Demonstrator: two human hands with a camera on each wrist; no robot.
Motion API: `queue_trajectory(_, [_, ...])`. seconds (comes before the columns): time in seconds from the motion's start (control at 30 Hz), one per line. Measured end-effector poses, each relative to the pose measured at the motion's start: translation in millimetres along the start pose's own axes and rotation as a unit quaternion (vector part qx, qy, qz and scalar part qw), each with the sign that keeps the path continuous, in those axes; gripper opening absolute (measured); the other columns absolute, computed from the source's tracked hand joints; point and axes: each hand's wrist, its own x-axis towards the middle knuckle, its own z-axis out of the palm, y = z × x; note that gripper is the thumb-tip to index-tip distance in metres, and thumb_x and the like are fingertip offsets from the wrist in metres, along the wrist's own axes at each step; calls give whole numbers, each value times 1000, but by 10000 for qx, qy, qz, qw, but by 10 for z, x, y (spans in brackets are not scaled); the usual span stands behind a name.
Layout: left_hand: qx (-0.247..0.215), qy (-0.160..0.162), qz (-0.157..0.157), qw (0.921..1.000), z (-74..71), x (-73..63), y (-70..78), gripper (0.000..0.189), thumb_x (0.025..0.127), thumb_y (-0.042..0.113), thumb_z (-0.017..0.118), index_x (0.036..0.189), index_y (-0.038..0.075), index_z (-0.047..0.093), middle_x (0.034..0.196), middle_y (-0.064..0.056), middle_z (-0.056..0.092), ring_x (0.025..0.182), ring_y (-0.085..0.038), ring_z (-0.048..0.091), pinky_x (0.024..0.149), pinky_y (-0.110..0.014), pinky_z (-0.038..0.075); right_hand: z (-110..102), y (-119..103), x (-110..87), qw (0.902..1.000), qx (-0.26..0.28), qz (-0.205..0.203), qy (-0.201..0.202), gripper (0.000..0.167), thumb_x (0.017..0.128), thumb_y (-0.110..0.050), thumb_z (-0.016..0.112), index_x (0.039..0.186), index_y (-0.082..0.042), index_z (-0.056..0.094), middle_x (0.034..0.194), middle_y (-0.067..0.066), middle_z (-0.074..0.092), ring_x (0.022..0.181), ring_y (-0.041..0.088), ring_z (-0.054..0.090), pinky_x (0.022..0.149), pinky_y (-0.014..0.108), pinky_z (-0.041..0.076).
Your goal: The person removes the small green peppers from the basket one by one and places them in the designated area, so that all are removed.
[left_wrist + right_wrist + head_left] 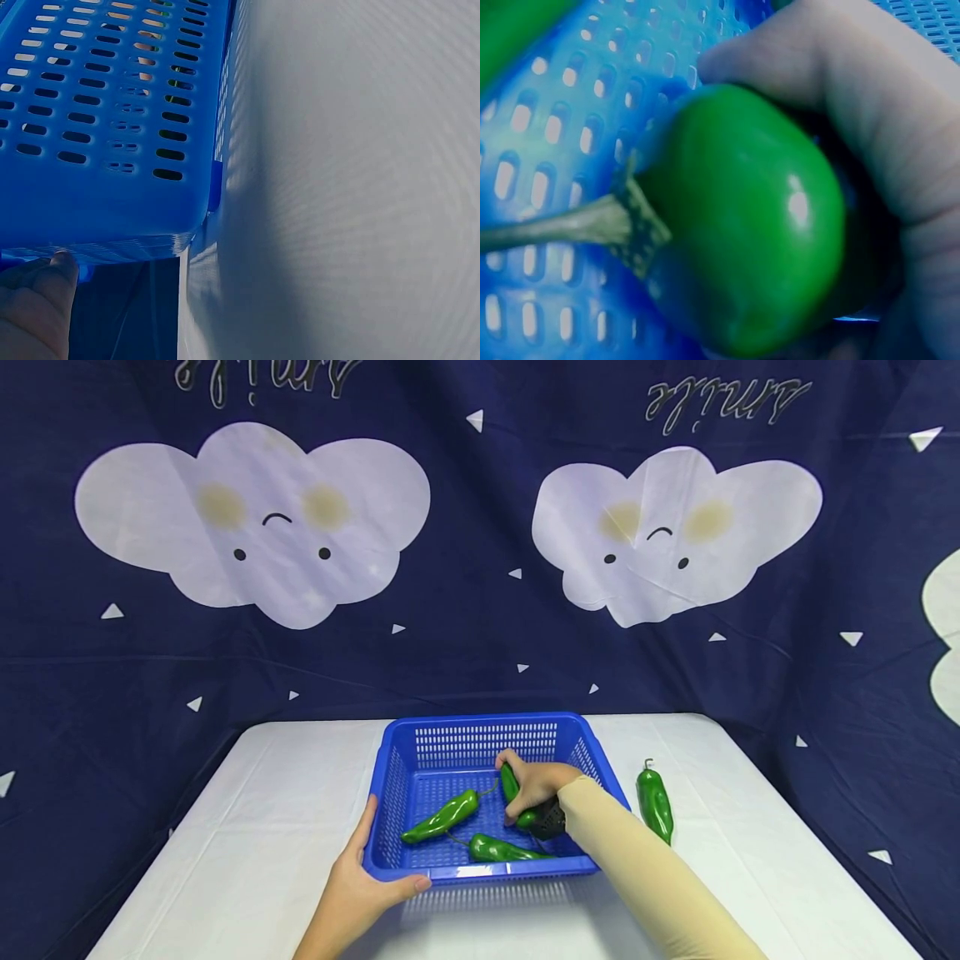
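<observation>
A blue plastic basket (480, 872) with slotted walls stands on the table in front of me. My left hand (358, 877) is spread around its near left corner, thumb along the front rim and fingers against the left side. Inside the basket, my right hand (534, 785) grips a green pepper (510, 782). The right wrist view shows the rounded stem end of this pepper (750, 217) between thumb and fingers, its stem pointing left. Two more green peppers lie in the basket, a pepper on the left (442, 818) and a pepper by the front wall (504, 849).
Outside the basket, to its right, another green pepper (656, 806) lies on the white tablecloth (300, 793). Behind the table hangs a dark blue curtain (480, 660) printed with white clouds. A black wrist device (551, 818) sits under my right wrist.
</observation>
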Motion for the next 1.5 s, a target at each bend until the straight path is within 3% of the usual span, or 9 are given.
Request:
queue_trajectory(0.23, [37,11,-22,10000,12,-1,-1,133,62,42,93,161,19,8,166,-17,16,150,-43,19,118,-61,24,-42,20,-7,9999,128,-58,8,83,66,-28,88,129,-26,33,89,7,60,79,18,62,70,27,52])
queue_trajectory(0.57, [22,-2,13,10000,-4,-4,8,134,62,42,93,161,19,7,165,-17,16,151,-43,19,118,-60,23,-218,66,-59,9930,1055,-533,26,87,70,-23,86,135,-21,28,93,10,57,75,17,59,67,28,53])
queue_trajectory(0.93, [18,-20,-61,10000,-10,0,20,134,62,42,93,161,19,7,166,-16,15,151,-43,19,117,-61,24,-616,-47,-438,9930,906,-748,138,92,72,-29,85,141,-25,23,94,12,55,77,20,59,72,31,54])
queue_trajectory(1.27, [12,-48,-61,10000,-10,5,30,134,62,42,93,161,20,7,166,-17,15,151,-43,18,117,-61,24,-925,210,-864,9925,755,-939,205,92,74,-23,84,139,-21,19,94,10,55,82,20,61,79,32,54])
queue_trajectory(1.5, [30,-50,-104,9999,-14,2,44,134,62,43,93,161,19,6,166,-16,14,151,-44,18,117,-61,24,-1057,524,-1160,9907,941,-903,394,91,76,-18,83,138,-18,17,106,18,62,89,22,64,81,29,56])
